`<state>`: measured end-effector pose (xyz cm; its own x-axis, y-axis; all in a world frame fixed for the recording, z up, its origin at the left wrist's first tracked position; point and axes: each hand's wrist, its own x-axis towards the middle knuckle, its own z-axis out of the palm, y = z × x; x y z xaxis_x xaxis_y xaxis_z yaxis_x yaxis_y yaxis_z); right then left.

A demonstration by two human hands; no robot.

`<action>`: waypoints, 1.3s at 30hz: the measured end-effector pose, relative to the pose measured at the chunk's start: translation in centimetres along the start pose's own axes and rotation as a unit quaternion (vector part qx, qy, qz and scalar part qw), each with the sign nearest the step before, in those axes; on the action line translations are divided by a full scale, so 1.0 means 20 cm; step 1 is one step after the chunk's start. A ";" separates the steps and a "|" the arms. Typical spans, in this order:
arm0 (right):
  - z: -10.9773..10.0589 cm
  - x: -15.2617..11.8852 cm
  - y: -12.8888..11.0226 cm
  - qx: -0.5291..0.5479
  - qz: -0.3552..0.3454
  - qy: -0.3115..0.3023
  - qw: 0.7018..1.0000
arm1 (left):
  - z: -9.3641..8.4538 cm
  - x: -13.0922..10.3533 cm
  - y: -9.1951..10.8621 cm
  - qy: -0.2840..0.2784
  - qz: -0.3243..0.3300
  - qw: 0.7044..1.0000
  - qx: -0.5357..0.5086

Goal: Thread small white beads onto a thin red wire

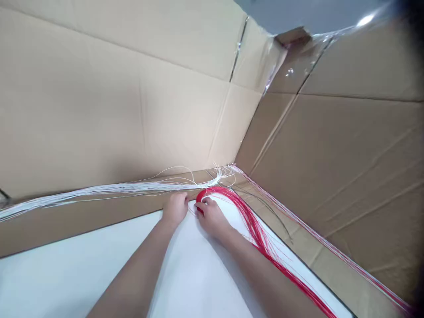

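A long bundle of thin red wires [253, 227] curves over the far corner of a white tabletop [198, 282] and runs back toward the lower right. My right hand [212, 216] is closed around the bent end of this bundle. Just to its left, my left hand [176, 207] is pinched near the table's far edge. A few thin strands show between the two hands, but what the left fingers hold is too small to make out. Behind both hands lies a bundle of white wires [109, 190], its loose ends fanned out near the corner.
Tall cardboard walls [115, 101] rise behind the table and on the right, meeting in a corner. Pink and white wires [308, 227] run along the foot of the right wall. Some dark wires [268, 205] lie beside the table edge. Clear tape [289, 72] covers the upper corner.
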<state>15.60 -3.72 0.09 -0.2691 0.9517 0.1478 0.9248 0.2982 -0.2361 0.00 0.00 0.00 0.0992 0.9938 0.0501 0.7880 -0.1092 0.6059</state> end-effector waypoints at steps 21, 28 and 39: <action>-0.01 0.00 -0.04 0.069 0.060 0.046 0.995 | 0.02 0.00 0.12 0.058 -0.043 0.864 -0.499; -0.06 0.00 0.02 0.089 0.087 0.089 0.988 | -0.20 0.08 0.55 0.045 0.027 0.774 -0.631; -0.19 -0.05 0.07 0.177 0.125 0.131 0.968 | -0.96 -0.15 1.35 0.092 0.237 0.706 -0.661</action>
<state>18.26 -4.55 3.15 0.0708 0.9600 0.2709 0.7901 0.1118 -0.6027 9.33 -5.57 31.51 -0.0142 0.8513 0.5245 -0.5745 -0.4363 0.6925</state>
